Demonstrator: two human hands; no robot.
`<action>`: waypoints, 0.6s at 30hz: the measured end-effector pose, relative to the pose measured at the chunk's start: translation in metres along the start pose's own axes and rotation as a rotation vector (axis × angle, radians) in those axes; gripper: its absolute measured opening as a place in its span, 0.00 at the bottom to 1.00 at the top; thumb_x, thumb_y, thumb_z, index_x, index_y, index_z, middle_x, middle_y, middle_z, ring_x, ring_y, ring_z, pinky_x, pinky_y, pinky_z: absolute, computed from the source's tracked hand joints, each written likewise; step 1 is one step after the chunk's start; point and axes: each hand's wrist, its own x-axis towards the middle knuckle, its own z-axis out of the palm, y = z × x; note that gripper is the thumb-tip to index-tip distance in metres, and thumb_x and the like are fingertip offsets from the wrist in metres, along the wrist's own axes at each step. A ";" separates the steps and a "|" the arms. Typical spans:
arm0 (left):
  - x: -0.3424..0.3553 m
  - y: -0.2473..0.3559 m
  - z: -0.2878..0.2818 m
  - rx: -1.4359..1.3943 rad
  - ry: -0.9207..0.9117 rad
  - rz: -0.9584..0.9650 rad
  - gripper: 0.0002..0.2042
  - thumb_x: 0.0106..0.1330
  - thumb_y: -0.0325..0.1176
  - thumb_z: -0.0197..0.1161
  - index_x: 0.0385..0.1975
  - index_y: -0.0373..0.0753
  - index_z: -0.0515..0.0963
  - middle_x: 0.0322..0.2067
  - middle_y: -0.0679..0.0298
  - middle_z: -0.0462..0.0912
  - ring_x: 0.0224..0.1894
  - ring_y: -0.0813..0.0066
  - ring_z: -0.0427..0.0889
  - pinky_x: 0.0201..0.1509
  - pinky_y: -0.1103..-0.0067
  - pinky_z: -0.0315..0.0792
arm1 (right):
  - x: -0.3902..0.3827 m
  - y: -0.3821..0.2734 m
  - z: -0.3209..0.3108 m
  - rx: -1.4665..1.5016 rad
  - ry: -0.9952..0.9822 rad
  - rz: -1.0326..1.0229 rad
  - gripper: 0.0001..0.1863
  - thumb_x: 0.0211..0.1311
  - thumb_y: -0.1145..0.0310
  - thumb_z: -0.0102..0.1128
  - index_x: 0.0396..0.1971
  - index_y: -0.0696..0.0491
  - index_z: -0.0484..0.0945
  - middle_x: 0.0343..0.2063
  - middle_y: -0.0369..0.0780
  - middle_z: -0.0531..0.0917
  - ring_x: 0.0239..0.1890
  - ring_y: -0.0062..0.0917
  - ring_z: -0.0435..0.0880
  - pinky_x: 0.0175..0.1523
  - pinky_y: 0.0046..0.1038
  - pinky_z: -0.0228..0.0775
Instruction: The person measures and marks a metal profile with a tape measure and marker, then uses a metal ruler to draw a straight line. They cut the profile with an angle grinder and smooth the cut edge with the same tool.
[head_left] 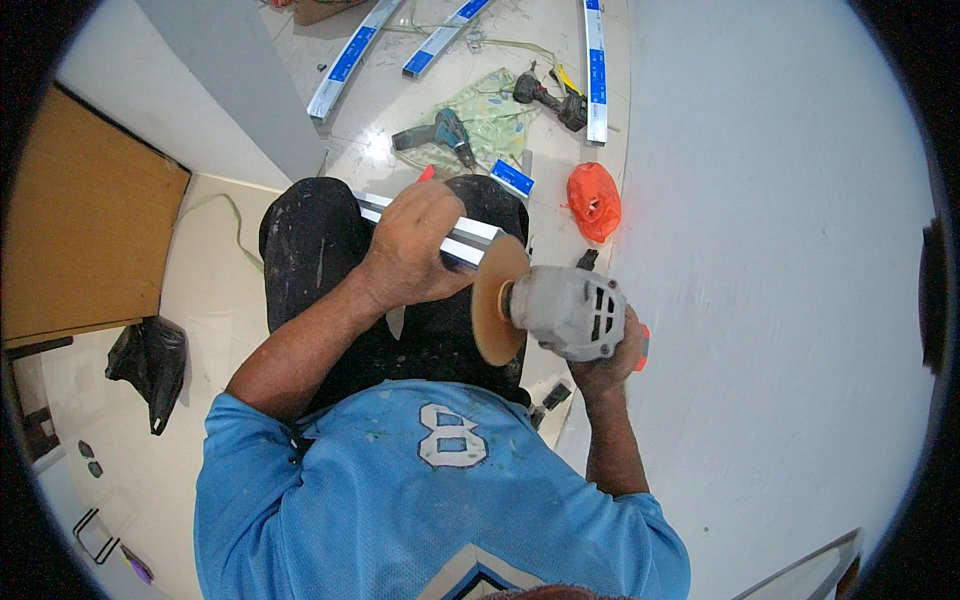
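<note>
My left hand (412,245) is wrapped round a silvery metal profile (470,240) that lies across my knees. Below it, my right hand (612,360) grips an angle grinder (570,310) with a grey gear head; the handle is mostly hidden by the head. Its brown cutting disc (498,300) stands on edge at the right end of the profile. Whether disc and metal touch, I cannot tell. A pale pointed piece (396,322) shows below my left hand against the dark trousers.
Ahead on the tiles lie a teal cordless drill (440,137) on a green patterned cloth (490,105), a black drill (552,98), long profiles with blue labels (596,70) and an orange bag (594,203). A white wall (770,250) rises at right; a wooden panel (90,220) stands left.
</note>
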 end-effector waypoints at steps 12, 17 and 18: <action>0.000 -0.001 0.001 -0.020 0.025 0.039 0.30 0.43 0.36 0.89 0.42 0.36 0.75 0.40 0.51 0.79 0.44 0.47 0.83 0.49 0.57 0.78 | 0.001 -0.003 -0.011 -0.048 -0.102 0.007 0.27 0.39 0.63 0.91 0.39 0.52 0.84 0.33 0.44 0.88 0.35 0.43 0.91 0.41 0.42 0.81; 0.000 -0.002 0.002 -0.013 0.020 0.035 0.30 0.44 0.36 0.90 0.41 0.36 0.76 0.40 0.51 0.79 0.44 0.48 0.83 0.49 0.57 0.78 | 0.002 0.000 -0.007 -0.056 -0.044 -0.031 0.32 0.37 0.64 0.92 0.44 0.52 0.83 0.35 0.43 0.88 0.36 0.44 0.91 0.42 0.43 0.81; 0.001 -0.001 0.002 -0.011 0.021 0.036 0.29 0.44 0.36 0.90 0.41 0.36 0.76 0.39 0.51 0.79 0.44 0.48 0.83 0.49 0.57 0.78 | 0.003 0.000 -0.006 -0.054 -0.022 -0.045 0.33 0.36 0.64 0.92 0.44 0.52 0.82 0.35 0.43 0.88 0.36 0.44 0.91 0.41 0.43 0.81</action>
